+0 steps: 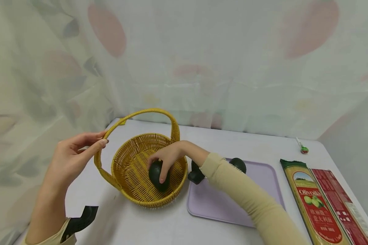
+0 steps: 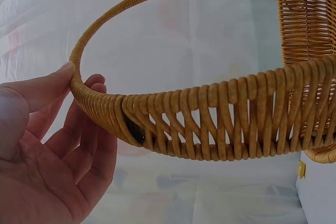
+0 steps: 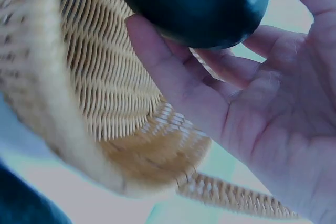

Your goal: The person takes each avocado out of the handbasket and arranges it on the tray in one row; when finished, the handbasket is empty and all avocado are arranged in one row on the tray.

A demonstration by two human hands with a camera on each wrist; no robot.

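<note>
My left hand (image 1: 69, 158) pinches the wrapped handle of a yellow wicker basket (image 1: 118, 166) between thumb and fingers, on the handle's left side. In the left wrist view the thumb (image 2: 50, 85) presses the handle from one side, with the fingers behind it. Reaching into the basket from the right, my right hand (image 1: 170, 154) grips a dark green avocado (image 1: 154, 174), low over the woven bottom. The right wrist view shows the smooth avocado (image 3: 194, 3) held in the fingers, beside the basket wall (image 3: 105, 56).
Right of the basket lies a lilac tray (image 1: 266, 183), partly behind my right sleeve, with another dark green avocado (image 1: 239, 164) at its back edge. Further right are an Olivoilà pasta packet (image 1: 314, 204), a red packet (image 1: 340, 197) and a green lollipop (image 1: 304, 149).
</note>
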